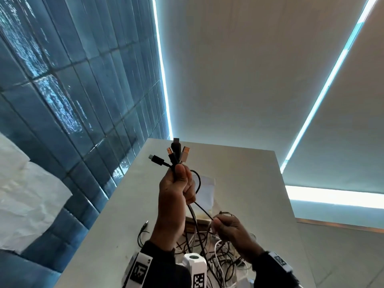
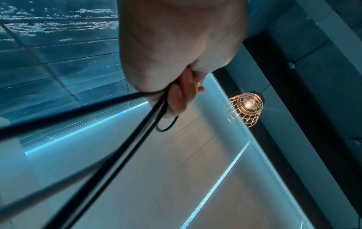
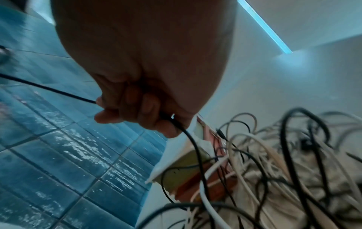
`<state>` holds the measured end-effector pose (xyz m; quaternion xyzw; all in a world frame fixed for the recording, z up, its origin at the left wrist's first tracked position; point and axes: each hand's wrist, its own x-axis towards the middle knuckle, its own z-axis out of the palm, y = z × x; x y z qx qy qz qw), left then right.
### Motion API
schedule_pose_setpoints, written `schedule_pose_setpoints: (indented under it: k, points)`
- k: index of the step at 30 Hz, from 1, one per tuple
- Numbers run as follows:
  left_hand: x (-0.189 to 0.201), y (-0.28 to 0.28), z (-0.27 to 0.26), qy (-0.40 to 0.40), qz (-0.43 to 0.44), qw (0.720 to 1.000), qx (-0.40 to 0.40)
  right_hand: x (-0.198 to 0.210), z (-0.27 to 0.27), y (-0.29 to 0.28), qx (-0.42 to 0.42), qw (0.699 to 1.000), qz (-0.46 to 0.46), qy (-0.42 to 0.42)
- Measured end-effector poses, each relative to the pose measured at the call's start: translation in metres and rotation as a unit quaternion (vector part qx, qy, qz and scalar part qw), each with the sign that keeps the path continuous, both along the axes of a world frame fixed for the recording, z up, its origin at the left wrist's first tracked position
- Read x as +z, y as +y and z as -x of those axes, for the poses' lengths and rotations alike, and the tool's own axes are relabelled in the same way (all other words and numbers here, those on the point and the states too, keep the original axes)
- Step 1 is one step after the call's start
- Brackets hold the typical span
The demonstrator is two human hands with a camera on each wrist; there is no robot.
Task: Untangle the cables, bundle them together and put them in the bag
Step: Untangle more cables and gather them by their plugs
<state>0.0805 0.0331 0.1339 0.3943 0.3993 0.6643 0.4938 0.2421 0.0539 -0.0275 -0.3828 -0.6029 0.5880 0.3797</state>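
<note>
I kept my left hand [image 1: 176, 188] clenched round the gathered cables [image 1: 194, 223], plug ends [image 1: 176, 151] fanned above the fingers so they stayed aligned. My right hand [image 1: 230, 231] pinched one black cable [image 3: 49, 89] below, likely to draw it free of the tangle [image 1: 218, 258] under both hands. I couldn't tell where the bag was.

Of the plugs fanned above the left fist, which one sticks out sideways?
The black plug on the far left; it angles out leftward, while the others point up from the left hand.

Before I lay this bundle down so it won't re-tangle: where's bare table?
Bare table lies left of the left hand, toward the tiled wall, and along the far edge beyond the bag. The cable pile crowds the near middle.
</note>
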Motion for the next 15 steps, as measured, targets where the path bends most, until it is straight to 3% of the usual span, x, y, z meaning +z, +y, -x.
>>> schedule_pose_setpoints:
  k: [6, 9, 12, 15]
  points:
    - [0.007, -0.004, 0.007, -0.010, 0.024, 1.000, -0.003, -0.027, 0.006, 0.002, -0.030, 0.998, 0.050, -0.010]
    - [-0.001, -0.002, 0.008, 0.002, 0.049, 0.999, 0.005, -0.029, 0.011, 0.011, -0.093, 0.991, 0.095, -0.030]
    - [-0.009, 0.002, 0.009, 0.027, 0.091, 0.995, 0.023, -0.002, 0.016, 0.019, -0.149, 0.984, 0.100, 0.007]
    - [-0.015, 0.005, 0.010, 0.016, 0.126, 0.991, 0.031, 0.051, 0.023, 0.020, -0.122, 0.988, 0.046, 0.089]
